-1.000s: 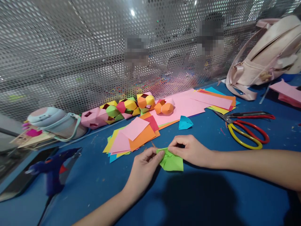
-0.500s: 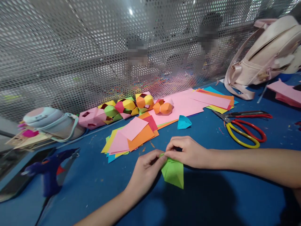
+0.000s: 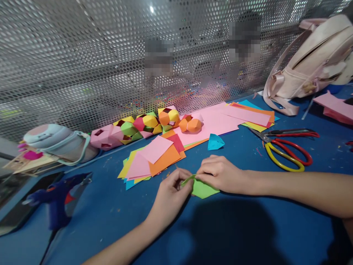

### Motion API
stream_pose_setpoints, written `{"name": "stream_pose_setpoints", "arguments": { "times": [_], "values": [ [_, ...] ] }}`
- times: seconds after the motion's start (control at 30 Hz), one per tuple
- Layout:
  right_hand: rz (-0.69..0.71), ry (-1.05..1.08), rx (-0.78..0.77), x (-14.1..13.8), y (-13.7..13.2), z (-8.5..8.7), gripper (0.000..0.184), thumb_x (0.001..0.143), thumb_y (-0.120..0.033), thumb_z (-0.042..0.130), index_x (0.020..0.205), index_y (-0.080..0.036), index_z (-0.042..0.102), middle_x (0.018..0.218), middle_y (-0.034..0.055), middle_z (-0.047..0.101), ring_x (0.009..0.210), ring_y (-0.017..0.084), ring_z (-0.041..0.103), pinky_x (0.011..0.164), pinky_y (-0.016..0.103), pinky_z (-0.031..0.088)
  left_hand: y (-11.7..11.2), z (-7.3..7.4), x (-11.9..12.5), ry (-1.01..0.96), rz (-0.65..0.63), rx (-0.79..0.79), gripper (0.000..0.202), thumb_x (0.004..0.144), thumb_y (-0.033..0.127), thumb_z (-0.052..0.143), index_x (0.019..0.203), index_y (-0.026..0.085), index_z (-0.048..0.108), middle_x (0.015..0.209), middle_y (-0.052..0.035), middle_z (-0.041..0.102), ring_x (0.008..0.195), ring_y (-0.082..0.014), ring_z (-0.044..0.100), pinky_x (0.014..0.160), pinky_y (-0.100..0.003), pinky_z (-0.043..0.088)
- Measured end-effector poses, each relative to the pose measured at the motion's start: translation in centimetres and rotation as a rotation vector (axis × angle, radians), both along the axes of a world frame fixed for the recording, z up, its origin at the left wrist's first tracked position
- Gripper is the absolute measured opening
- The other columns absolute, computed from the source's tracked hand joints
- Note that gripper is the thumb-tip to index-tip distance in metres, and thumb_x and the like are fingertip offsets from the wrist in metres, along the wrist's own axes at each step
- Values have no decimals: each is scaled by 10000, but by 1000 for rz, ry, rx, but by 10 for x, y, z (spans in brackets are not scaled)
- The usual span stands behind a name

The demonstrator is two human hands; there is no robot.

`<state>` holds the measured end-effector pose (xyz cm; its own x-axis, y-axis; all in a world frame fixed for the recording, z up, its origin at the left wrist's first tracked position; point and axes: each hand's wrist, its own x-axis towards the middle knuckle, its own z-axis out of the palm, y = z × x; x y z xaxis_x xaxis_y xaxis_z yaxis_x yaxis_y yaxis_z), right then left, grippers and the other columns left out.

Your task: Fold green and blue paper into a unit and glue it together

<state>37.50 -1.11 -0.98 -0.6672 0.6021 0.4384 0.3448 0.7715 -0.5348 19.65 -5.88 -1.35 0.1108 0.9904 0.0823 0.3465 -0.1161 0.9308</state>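
A green piece of folded paper (image 3: 204,189) is held between both hands just above the blue table. My left hand (image 3: 174,191) pinches its left end between thumb and fingers. On its upper edge, my right hand (image 3: 219,173) is closed, with thumb and fingertips pressed on the paper. Behind the hands lies a small folded blue paper piece (image 3: 216,142). A fanned stack of coloured paper squares (image 3: 162,162) rests behind my left hand. Farther back sits an orange folded paper ball shape (image 3: 191,124) on a large pink sheet (image 3: 212,117).
Scissors (image 3: 284,147) with red and yellow handles lie at right, below a pale pink backpack (image 3: 311,66). At left are a dark blue glue gun (image 3: 56,200) and a bottle lying on its side (image 3: 60,141). Folded paper balls (image 3: 132,129) line the perforated metal screen (image 3: 116,66).
The green paper has been lifted and turned, so its lower corner no longer hangs down toward me. My right hand has moved slightly forward, and both hands still grip the paper.
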Motion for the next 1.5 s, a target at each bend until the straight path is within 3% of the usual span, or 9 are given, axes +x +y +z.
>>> {"name": "stream_pose_setpoints", "arguments": {
  "times": [0.23,0.43,0.53,0.63,0.83,1.0,1.2,1.37,1.5],
  "values": [
    [-59,128,-145,-3,-2,6,174,858,-202,545,747,-147,666,723,26,652,681,118,567,660,238,401,0,1,1,11,118,-27,200,768,298,592,647,185,480,681,18,542,631,-123,510,562,-217,405],
    [-12,156,-216,-3,-8,16,165,873,-215,508,801,-152,642,767,22,632,724,122,564,731,266,401,-1,5,5,84,55,8,118,779,287,570,731,179,568,674,23,549,645,-125,505,604,-227,412],
    [-78,243,-348,-4,-11,19,173,849,-293,534,935,-148,574,878,38,593,767,127,536,697,247,426,-1,5,5,-25,173,-44,149,756,306,599,725,181,525,648,45,530,554,-101,491,520,-211,397],
    [-145,222,-387,-5,-12,16,197,781,-281,602,910,-165,510,804,0,548,705,119,497,634,236,410,0,5,5,-192,228,-151,192,740,307,621,744,185,473,627,71,523,444,-77,492,451,-204,390],
    [-194,291,-337,-9,-9,7,80,789,-145,528,757,-181,465,702,-31,486,640,100,451,596,221,374,-3,4,11,-306,157,-259,243,717,309,656,705,185,447,562,88,518,425,-88,528,440,-216,451],
    [-73,321,-188,-9,-10,2,141,752,-69,480,700,-190,430,732,-5,475,686,118,450,638,239,390,-4,3,14,-379,124,-300,253,719,343,660,749,178,472,600,74,528,461,-91,525,421,-221,484],
    [30,267,-136,-6,-12,5,133,727,-74,480,795,-188,468,833,31,491,782,148,465,714,275,411,-3,0,11,-365,87,-285,222,724,325,657,781,166,513,635,52,566,464,-94,552,450,-222,482],
    [29,267,-290,-6,-12,7,122,857,-182,459,736,-178,472,802,20,493,766,131,476,723,268,413,-4,2,14,-330,117,-251,198,723,316,646,734,174,507,617,69,535,473,-91,540,455,-224,488],
    [-49,304,-541,-10,-11,3,56,818,-178,529,864,-174,497,786,-9,506,694,102,476,643,224,424,-5,6,16,-297,148,-232,190,709,303,643,733,175,505,650,58,529,533,-105,539,458,-229,499]
  ]
}}
